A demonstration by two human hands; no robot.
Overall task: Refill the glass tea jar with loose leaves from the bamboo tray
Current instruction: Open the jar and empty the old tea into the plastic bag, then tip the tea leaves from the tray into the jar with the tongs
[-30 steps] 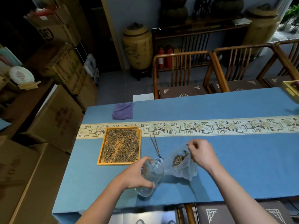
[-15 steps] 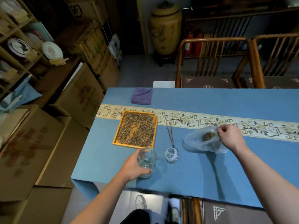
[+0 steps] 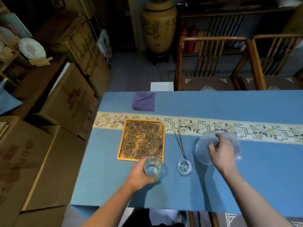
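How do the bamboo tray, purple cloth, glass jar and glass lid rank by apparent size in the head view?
1. bamboo tray, clearly largest.
2. purple cloth, though it lies farthest from the camera.
3. glass jar, partly covered by the left hand.
4. glass lid, close to the jar's mouth in size, so the last two are unsure.

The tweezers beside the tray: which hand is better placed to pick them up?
The right hand, probably. It lies just right of the tweezers and holds only a plastic bag it could drop. The left hand grips the jar.
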